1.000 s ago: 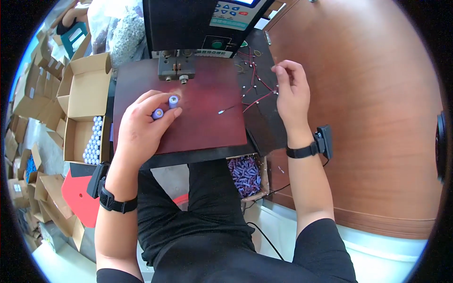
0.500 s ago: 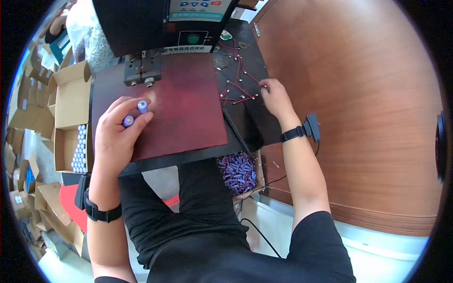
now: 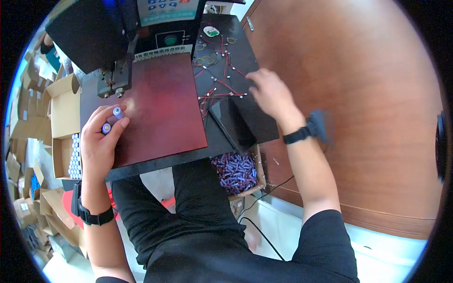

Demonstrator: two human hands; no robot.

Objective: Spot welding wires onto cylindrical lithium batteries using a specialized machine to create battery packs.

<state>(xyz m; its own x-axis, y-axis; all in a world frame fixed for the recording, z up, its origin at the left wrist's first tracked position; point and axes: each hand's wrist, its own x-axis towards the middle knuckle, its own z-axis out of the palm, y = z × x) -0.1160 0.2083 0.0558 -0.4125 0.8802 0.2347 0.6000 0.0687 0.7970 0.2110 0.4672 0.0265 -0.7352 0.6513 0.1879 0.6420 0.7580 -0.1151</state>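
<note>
My left hand (image 3: 100,141) rests on the dark red work plate (image 3: 160,108) and grips two purple cylindrical battery cells (image 3: 112,120), ends pointing up, just below the machine's metal welding head (image 3: 113,80). My right hand (image 3: 271,94) reaches over a black board (image 3: 236,70) strewn with red-and-black wire leads (image 3: 219,87); its fingers touch the leads, blurred, so I cannot tell whether any is held. Both wrists wear black bands.
A black machine with a button panel (image 3: 165,19) stands at the back. An open box of purple cells (image 3: 235,170) sits under the bench by my legs. Cardboard boxes (image 3: 63,111) with white cells stand at the left. A brown wooden tabletop (image 3: 354,94) spreads to the right.
My right hand has reached further up and left over the wire leads. The left hand still grips the two cells on the plate. The view has shifted as my head moved.
</note>
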